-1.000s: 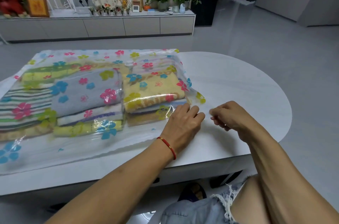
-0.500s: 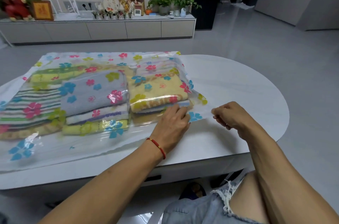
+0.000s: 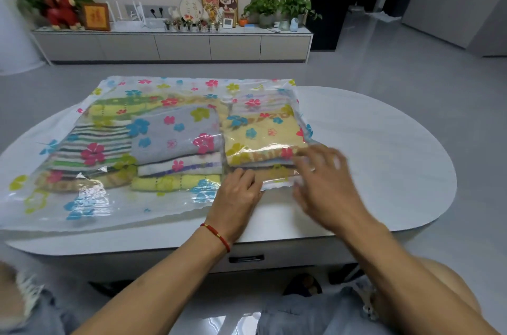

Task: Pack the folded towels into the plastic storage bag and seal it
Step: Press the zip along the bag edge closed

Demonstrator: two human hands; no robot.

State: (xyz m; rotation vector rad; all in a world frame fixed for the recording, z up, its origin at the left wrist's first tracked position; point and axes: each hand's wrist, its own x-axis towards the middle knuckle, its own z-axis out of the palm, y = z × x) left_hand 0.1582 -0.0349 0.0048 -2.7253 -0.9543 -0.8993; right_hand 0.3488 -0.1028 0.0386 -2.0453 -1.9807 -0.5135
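Two bare hands work at the near edge of a pale oval worktop (image 3: 384, 142), where a clear plastic storage bag (image 3: 90, 205) printed with coloured flowers lies flat and covers most of the left and middle of the surface. Folded towels (image 3: 175, 137) sit inside it in stacks: a striped one at the left, a grey one in the middle, a yellow one toward the right. The left hand (image 3: 236, 197), a red cord at its wrist, lies palm down on the bag's near wavy edge, its fingers (image 3: 247, 176) together and pressing the plastic to the worktop just in front of the towels. The right hand (image 3: 326, 183) is blurred over the bag's near right corner, its fingers (image 3: 307, 155) spread apart above the yellow towel; whether they touch the plastic I cannot tell.
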